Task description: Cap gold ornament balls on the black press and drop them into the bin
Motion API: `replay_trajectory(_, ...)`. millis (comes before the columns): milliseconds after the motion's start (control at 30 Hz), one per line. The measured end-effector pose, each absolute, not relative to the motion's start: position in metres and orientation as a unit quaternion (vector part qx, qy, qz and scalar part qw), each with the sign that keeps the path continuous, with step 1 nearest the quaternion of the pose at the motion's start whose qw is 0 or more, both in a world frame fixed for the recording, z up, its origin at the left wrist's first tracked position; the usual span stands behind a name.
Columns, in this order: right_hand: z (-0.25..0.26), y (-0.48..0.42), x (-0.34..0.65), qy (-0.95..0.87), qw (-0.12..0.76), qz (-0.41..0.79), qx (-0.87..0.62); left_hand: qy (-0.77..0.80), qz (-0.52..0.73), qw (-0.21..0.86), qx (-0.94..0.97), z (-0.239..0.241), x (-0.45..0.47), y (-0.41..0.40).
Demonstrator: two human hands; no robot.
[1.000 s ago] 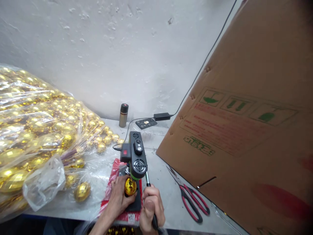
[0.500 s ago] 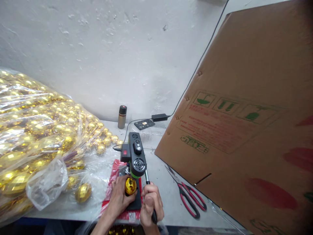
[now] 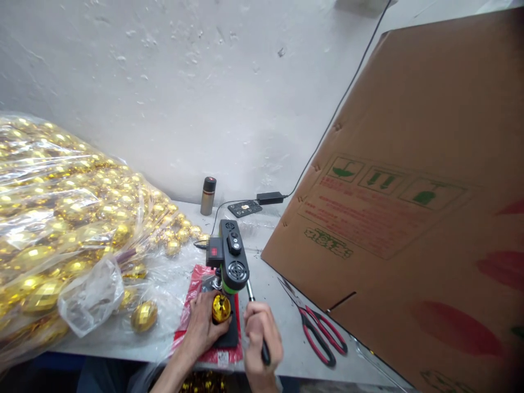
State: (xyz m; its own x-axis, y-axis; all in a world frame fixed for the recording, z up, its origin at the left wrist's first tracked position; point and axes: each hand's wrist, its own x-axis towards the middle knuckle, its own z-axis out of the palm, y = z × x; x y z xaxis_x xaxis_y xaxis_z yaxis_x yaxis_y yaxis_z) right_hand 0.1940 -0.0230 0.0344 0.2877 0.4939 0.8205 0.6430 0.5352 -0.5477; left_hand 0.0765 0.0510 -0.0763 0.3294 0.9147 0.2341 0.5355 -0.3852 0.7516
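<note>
A small black bench drill press (image 3: 232, 256) stands on a dark base over a red mat (image 3: 192, 305) near the table's front edge. My left hand (image 3: 202, 325) is closed around a faceted gold ball (image 3: 221, 308) that sits on the base, right under the drill head. My right hand (image 3: 260, 338) is closed round the black grip of the press's lever (image 3: 257, 319), to the right of the ball.
A large clear bag of gold balls (image 3: 61, 218) fills the left, with a loose gold ball (image 3: 144, 316) beside it. Red-handled scissors (image 3: 317, 330) lie to the right. A big cardboard sheet (image 3: 409, 207) leans at right. A small bottle (image 3: 207, 195), keypad and power adapter sit at the back.
The view has shifted slightly. My right hand has moved a little lower and to the right on the lever. My left hand stays on the gold ball under the drill.
</note>
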Motion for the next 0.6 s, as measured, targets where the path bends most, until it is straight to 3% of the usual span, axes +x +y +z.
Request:
replay_trajectory(167, 0.087, -0.026, 0.19, -0.561, 0.644, 0.017, -0.52, 0.445, 0.336, 0.264, 0.787, -0.087, 0.062, 0.029)
replay_trajectory(333, 0.062, -0.027, 0.19, -0.563, 0.658, -0.004, -0.501, 0.418, 0.335, 0.167, 0.828, -0.119, 0.022, -0.006)
replay_trajectory(467, 0.047, -0.028, 0.189, -0.564, 0.66, -0.003, -0.496, 0.506, 0.396, 0.062, 0.764, -0.122, -0.011, -0.008)
replay_trajectory(600, 0.048, -0.027, 0.187, -0.553, 0.674, -0.005, -0.491, 0.657, 0.483, -0.018, 0.579, -0.094, -0.025, 0.014)
